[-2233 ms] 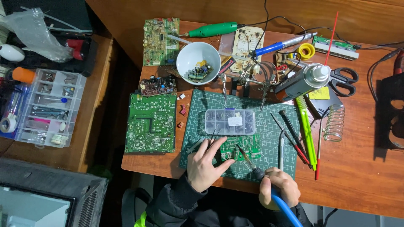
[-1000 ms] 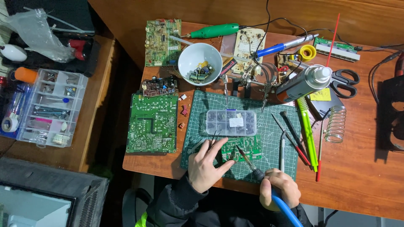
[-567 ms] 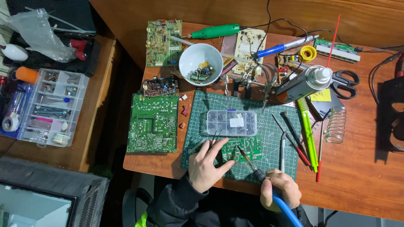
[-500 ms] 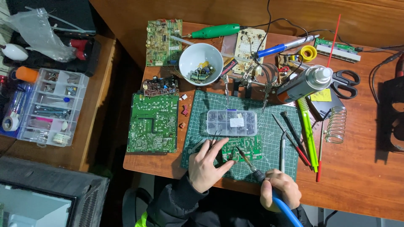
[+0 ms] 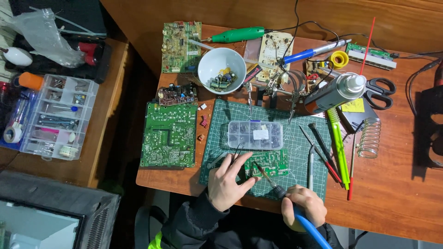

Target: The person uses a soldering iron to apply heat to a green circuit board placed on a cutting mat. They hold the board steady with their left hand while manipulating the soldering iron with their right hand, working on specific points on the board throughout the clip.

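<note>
A small green circuit board (image 5: pixel 272 162) lies on the green cutting mat (image 5: pixel 300 138) near the desk's front edge. My left hand (image 5: pixel 226 182) rests on the mat at the board's left end and holds thin black tweezers (image 5: pixel 236 151) that point away from me. My right hand (image 5: pixel 302 207) grips a soldering iron with a blue handle (image 5: pixel 277 188); its tip touches the board's near side. A clear plastic parts box (image 5: pixel 255 134) sits just beyond the board.
A large green circuit board (image 5: pixel 168 133) lies left of the mat. Beyond are a white bowl of components (image 5: pixel 221 70), a spray can (image 5: pixel 334 92), scissors (image 5: pixel 380 87), a coil stand (image 5: pixel 370 137) and several hand tools (image 5: pixel 339 145). A clear organiser (image 5: pixel 57 117) sits on the left side table.
</note>
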